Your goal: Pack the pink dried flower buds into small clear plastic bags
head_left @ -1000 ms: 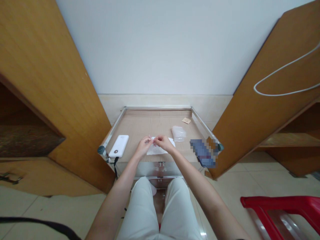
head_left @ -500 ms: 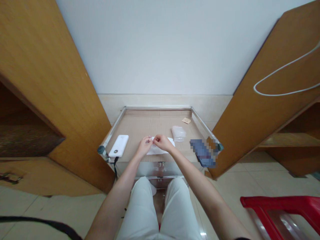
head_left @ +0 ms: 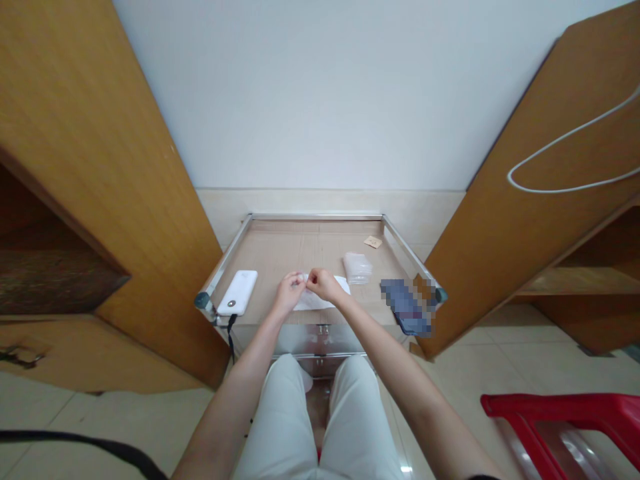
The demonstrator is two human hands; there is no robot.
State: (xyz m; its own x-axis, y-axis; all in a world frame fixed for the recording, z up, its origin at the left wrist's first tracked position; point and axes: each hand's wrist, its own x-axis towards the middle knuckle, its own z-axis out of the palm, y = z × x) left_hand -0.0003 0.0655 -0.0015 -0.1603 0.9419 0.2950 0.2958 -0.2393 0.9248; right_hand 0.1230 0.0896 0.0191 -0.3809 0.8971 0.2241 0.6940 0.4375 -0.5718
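Observation:
My left hand [head_left: 290,292] and my right hand [head_left: 324,285] meet at their fingertips over a white sheet [head_left: 315,304] at the front of the small table [head_left: 295,240]. Both are closed in a pinch. A bit of something pale and clear shows at the left fingertips, too small to name. The right fingers hide whatever lies between them. Just beyond my right hand is a small stack of clear plastic sleeves [head_left: 357,268].
A white power bank [head_left: 239,292] with a black cable lies at the left. To the right is a blurred dark blue item [head_left: 407,310]. A small tan card [head_left: 373,242] sits farther back. Metal rails [head_left: 320,217] edge the table; a red stool [head_left: 565,407] stands at lower right.
Both hands stay at nearly the same place, fingertips together. The right fingers have shifted very slightly. The things on the table have not moved.

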